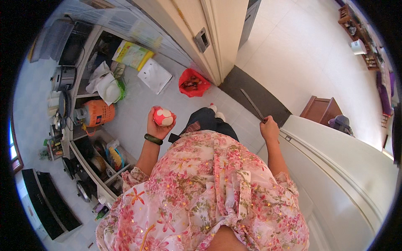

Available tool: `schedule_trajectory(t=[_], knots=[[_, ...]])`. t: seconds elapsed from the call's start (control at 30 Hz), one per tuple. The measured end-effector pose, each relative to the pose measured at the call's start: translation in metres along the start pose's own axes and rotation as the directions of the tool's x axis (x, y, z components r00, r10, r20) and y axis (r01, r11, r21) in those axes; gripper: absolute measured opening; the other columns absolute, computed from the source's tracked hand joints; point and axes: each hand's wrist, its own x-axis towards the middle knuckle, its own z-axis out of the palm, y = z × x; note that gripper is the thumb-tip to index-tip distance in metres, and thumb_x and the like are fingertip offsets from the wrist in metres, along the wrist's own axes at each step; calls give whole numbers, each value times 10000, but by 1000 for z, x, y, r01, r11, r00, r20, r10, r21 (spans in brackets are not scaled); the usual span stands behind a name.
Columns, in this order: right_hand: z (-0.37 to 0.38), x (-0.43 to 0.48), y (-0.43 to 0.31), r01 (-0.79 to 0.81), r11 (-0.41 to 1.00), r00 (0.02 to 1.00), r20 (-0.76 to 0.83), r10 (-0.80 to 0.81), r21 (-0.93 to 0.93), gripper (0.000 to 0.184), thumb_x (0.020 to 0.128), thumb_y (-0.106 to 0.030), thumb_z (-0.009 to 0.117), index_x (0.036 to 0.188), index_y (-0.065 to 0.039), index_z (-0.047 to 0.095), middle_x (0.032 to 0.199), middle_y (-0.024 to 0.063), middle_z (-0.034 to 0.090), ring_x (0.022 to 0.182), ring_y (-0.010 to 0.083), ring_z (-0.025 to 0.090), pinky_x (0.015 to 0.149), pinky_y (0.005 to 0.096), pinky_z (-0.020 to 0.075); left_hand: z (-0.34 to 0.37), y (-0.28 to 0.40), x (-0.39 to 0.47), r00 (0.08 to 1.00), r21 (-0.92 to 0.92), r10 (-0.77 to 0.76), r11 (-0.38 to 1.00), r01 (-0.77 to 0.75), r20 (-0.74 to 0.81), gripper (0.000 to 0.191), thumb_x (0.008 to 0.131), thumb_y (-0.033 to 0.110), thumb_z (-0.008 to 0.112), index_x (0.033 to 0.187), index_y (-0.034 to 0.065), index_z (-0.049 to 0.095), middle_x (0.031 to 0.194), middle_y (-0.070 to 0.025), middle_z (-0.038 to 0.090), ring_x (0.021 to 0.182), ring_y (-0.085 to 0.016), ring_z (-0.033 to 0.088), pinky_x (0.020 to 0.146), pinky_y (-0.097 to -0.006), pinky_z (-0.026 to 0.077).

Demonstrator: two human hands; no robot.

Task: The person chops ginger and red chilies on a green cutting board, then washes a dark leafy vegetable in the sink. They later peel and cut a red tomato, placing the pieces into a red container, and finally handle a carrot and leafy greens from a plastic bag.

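Note:
My left hand point(152, 125) is curled around a round red fruit or vegetable point(163, 117) with large pale patches where the skin is off. A dark green bangle point(153, 139) circles that wrist. On the other side, my right hand point(270, 129) grips a knife by its handle, mostly hidden in the fist. The long narrow blade point(252, 104) points forward and away from me, well apart from the fruit. On the tiled floor ahead stands an open red plastic bag point(201, 91) with dark scraps inside.
A white door point(326, 175) is close on my right, with a door frame point(216, 37) ahead and a dark threshold point(257, 91) between. Shelves at left hold an orange container point(100, 113). A white flat box point(154, 76) and a yellow package point(133, 55) lie near the wall.

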Motion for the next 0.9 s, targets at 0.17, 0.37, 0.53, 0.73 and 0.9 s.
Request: schedule_trajectory(t=[0.17,0.37,0.53,0.73,0.9], knots=[[2,0,4,18,1000,1000,-16,-18,0,225,778,-204,616,957,-69,602,870,193,668,850,378,640,736,458,503,-3,-2,-2,999,-20,30,999,-31,-22,441,875,543,519,1084,161,586,1055,-101,637,1017,-338,595,848,-467,501],[-5,8,-15,60,998,998,23,-59,-27,251,770,-226,647,966,-76,604,887,180,671,875,363,641,750,446,501,-6,-6,-15,992,-81,85,992,-92,-88,435,868,552,525,1053,164,587,1027,-108,643,989,-346,607,823,-460,518],[-3,14,-35,109,993,993,49,-108,-34,265,766,-236,655,975,-82,606,891,175,672,881,361,641,754,445,499,-11,-12,-23,990,-127,118,984,-127,-72,450,870,559,516,1064,158,582,1033,-112,643,978,-353,613,811,-453,528],[17,29,-47,204,977,972,129,-195,-63,241,776,-241,636,959,-86,617,888,179,672,870,370,640,745,453,503,-35,-23,-31,951,-207,296,929,-308,-87,471,873,559,509,1101,153,575,1051,-110,637,1006,-350,600,845,-462,512],[37,87,-66,340,929,917,271,-293,-146,236,782,-239,610,962,-86,611,885,185,672,868,379,641,751,464,503,-45,-43,-33,861,-306,430,810,-501,-271,424,875,537,521,1103,185,580,1038,-91,636,1034,-347,576,901,-469,479]])
